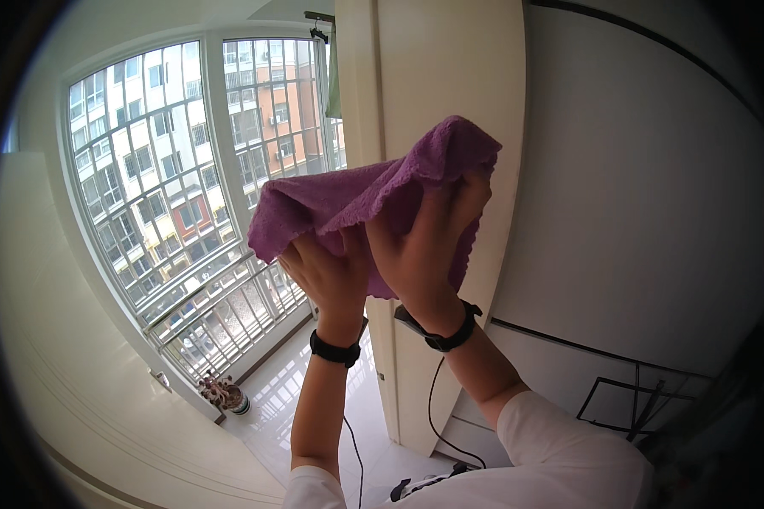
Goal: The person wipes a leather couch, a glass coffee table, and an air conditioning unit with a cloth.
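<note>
A purple cloth (350, 194), fuzzy like a microfibre towel, is raised in front of me with its edges hanging in folds. My left hand (328, 273) grips its lower left part, the fingertips tucked under the fabric. Higher up on the right, my right hand (426, 248) holds the cloth with spread fingers partly covered by it. Both wrists wear black straps, the left strap (335, 350) and the right strap (449, 331). Behind the cloth stands a cream door frame (452, 70); whether the cloth touches it I cannot tell.
A cream door (102, 382) with a metal handle (160, 380) stands at the left. Beyond it are a barred window (153, 165), a metal railing (229, 324) and a potted plant (226, 394) on the tiled floor (293, 388). A black metal frame (636, 397) is at lower right. Thin cables hang near my arms.
</note>
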`<state>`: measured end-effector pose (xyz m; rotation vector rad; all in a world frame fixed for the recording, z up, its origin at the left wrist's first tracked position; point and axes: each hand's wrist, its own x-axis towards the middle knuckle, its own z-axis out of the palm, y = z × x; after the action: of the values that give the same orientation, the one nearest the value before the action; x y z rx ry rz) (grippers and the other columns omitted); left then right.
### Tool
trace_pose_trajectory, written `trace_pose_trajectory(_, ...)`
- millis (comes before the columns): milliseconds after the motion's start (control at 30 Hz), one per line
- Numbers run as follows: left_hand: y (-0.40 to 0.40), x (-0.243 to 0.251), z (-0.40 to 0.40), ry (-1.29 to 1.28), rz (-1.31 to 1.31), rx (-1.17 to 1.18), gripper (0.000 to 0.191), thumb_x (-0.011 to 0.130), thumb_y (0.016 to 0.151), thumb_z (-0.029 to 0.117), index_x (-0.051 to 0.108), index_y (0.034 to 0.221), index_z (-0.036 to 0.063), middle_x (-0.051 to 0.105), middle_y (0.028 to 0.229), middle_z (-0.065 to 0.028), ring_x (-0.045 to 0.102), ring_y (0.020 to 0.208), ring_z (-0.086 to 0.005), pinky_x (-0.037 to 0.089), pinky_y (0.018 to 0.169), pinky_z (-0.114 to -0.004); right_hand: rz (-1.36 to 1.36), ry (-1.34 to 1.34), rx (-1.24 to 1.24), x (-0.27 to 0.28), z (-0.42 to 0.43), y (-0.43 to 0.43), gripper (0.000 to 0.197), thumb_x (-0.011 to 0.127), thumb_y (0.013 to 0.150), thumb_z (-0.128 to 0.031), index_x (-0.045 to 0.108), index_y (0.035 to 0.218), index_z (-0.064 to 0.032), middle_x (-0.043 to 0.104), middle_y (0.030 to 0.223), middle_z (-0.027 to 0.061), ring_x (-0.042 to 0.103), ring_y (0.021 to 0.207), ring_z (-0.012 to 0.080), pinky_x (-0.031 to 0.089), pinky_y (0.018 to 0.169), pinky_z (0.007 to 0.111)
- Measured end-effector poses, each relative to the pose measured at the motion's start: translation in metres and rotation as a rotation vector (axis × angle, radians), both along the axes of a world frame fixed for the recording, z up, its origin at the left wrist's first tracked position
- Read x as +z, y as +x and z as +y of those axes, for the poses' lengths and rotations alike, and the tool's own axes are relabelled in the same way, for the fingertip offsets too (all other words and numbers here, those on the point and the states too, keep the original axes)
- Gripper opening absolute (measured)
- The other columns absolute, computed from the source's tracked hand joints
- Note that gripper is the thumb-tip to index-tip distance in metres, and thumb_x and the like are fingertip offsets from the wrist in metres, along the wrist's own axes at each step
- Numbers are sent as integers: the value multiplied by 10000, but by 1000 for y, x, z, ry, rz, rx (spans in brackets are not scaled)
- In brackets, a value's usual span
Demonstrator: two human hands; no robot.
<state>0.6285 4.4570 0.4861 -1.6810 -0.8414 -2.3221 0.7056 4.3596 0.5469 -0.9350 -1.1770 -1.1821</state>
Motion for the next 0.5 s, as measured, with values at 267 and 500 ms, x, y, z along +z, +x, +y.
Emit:
trace_pose_trajectory(267,88,155,41,213,64,-244,357,642,882,243,505,1000,-65,598,1015,-300,583,999,-486,455,903,-511,-93,45,-408,119,44,71,577,724,830,-201,474,1278,62,478,1239,282,489,1120,444,405,964,522)
trace_pose_trajectory(500,135,255,71,416,53,-396,332,662,844,165,508,1037,-58,646,989,-251,601,985,-430,473,883,-495,-152,118,-643,206,48,134,538,762,781,-59,497,1240,33,574,1111,248,540,1075,438,458,940,518)
